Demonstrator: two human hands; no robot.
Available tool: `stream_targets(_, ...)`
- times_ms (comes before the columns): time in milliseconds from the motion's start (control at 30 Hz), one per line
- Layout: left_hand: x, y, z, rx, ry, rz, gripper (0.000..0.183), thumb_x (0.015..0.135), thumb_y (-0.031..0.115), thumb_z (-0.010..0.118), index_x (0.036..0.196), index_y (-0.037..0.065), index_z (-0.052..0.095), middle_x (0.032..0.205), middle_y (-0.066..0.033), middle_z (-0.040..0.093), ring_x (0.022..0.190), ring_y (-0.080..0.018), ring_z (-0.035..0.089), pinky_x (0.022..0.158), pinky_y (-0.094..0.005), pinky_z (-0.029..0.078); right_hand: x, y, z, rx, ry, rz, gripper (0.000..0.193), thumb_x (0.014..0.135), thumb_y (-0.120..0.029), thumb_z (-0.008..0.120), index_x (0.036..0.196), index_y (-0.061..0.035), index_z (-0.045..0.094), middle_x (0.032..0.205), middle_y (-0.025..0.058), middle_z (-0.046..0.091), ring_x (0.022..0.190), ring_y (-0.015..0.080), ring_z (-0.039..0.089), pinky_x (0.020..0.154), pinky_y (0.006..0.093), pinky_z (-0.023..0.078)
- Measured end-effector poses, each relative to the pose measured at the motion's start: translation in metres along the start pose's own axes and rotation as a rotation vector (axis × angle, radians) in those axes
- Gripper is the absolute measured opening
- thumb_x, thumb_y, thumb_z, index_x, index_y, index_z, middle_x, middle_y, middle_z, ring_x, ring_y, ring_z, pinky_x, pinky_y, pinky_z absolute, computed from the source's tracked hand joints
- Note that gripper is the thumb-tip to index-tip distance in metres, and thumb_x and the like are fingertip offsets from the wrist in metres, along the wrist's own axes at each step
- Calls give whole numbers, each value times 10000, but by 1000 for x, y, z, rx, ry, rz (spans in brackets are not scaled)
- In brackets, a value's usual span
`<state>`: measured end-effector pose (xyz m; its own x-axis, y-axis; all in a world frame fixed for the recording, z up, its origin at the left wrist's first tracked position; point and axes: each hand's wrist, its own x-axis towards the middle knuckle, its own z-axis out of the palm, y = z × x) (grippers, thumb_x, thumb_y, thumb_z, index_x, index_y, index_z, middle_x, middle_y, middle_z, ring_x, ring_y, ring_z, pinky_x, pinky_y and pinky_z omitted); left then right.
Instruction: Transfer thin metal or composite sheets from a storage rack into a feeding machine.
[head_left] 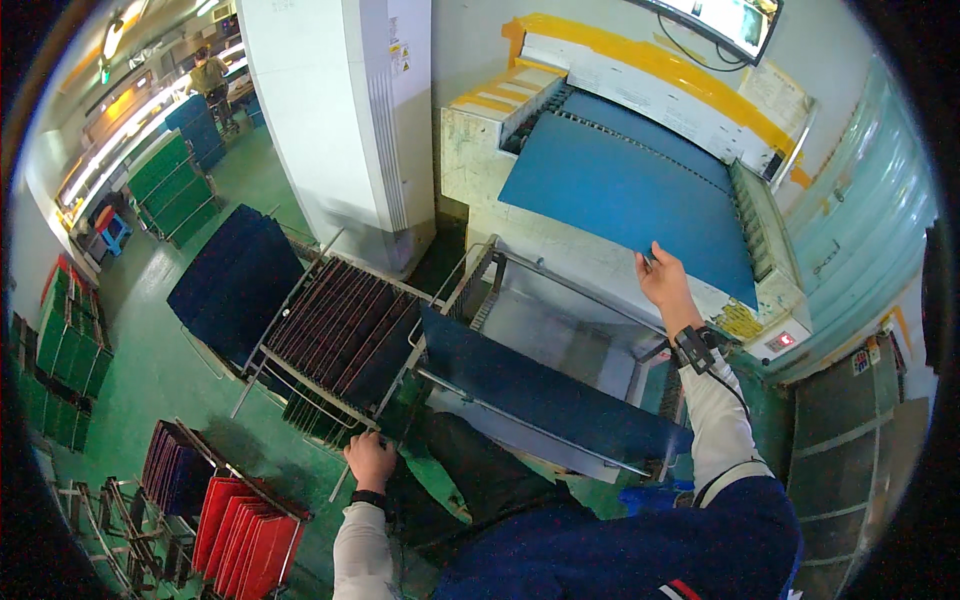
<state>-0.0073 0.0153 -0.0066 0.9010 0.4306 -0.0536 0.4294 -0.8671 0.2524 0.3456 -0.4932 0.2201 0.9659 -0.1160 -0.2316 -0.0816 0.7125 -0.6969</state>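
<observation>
Right hand [662, 280] pinching the near edge of a thin, flat, matte blue panel [630, 190], lying on the far machine bed [480, 150]. Left hand [370, 460] low, curled onto a wire rack rail [300, 375] beside slotted dark boards [345, 335]. Best lifted level, edge only, no flexing; looks stiff, smooth, sharp-cornered.

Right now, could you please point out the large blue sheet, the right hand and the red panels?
large blue sheet [630, 195], head view, middle of its face
right hand [662, 280], head view, back of hand
red panels [245, 535], head view, middle panel
</observation>
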Motion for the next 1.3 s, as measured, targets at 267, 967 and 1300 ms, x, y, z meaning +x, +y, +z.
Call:
stream_targets(267,0,2,0,-24,-15,-10,337,788,336,695,1008,86,745,1052,-81,697,1090,-303,590,948,-478,434,18,0,5,30,8,-24,255,962,-142,667,1098,6,509,1061,129,568,914,269,582,833,354,592)
stream_targets(967,2,4,-2,-15,-42,-11,308,789,333,699,968,86,739,1058,-68,699,1089,-293,592,938,-465,436,45,0,3,70,84,-25,239,970,-135,648,1139,-11,533,1137,154,581,1005,300,579,852,368,587)
stream_targets(1300,1,2,2,44,-42,-19,340,807,363,690,993,81,732,1082,-81,687,1127,-298,581,989,-490,422,46,1,13,51,94,-54,253,972,-126,635,1157,-12,506,1120,176,574,994,310,586,849,394,596)
